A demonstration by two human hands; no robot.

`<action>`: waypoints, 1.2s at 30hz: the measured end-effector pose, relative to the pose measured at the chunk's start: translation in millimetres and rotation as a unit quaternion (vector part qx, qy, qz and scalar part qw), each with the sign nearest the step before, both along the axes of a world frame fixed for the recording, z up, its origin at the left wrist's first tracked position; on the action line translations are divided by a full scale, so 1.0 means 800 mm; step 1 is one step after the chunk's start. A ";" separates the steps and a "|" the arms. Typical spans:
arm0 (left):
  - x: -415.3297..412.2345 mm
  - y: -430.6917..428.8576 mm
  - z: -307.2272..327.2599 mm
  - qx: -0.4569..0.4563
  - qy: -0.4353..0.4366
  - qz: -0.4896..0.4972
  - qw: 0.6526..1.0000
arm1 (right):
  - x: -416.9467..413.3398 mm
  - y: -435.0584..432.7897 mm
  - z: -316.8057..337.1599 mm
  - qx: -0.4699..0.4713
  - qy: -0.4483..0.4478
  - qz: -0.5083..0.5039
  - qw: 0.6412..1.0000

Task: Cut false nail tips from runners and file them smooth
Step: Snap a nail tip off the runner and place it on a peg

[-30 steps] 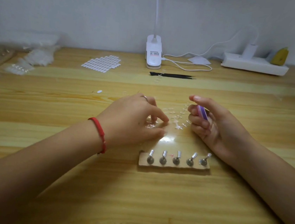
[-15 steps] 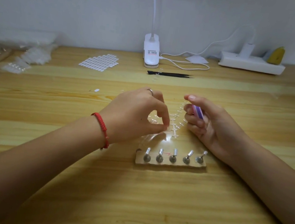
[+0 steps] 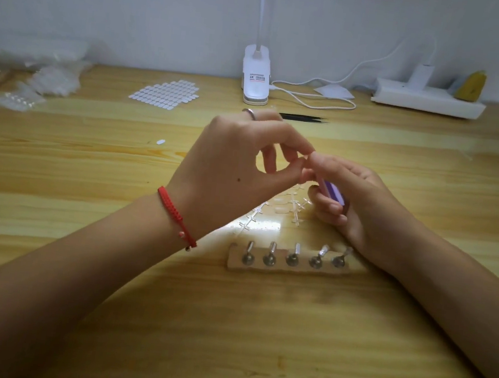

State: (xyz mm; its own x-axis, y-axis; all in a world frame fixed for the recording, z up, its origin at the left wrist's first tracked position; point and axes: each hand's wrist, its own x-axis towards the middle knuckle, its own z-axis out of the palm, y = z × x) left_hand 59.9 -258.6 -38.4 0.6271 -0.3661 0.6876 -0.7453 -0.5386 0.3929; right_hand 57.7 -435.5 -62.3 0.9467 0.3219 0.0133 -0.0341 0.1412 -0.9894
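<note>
left hand (image 3: 232, 168) pinches fingertips together, on what i cannot tell. right hand (image 3: 362, 201) grips one purple file (image 3: 333, 193). five metal pegs (image 3: 293, 256) stand nearer.

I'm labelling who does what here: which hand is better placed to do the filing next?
Right, probably. The right hand grips the purple file. The left hand pinches its fingertips together just beside the file, on something too small to see, so it suits holding rather than filing.
</note>
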 end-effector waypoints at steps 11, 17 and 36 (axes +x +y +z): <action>-0.001 0.003 -0.004 0.003 -0.041 0.011 0.999 | 0.004 -0.004 0.000 0.020 0.024 0.040 0.999; 0.000 0.002 -0.009 -0.002 -0.061 0.018 0.998 | 0.006 -0.005 0.002 0.053 0.057 0.027 0.997; -0.011 0.026 0.003 0.081 0.041 -0.028 0.996 | 0.002 -0.001 0.003 0.002 0.037 0.037 0.999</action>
State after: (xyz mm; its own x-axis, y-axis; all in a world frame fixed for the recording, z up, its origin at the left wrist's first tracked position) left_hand 51.2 -237.6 -35.6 0.6537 -0.5037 0.5647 -0.7451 -0.5586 0.3643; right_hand 59.6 -436.5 -60.0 0.9185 0.3915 -0.0544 -0.1177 0.1395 -0.9832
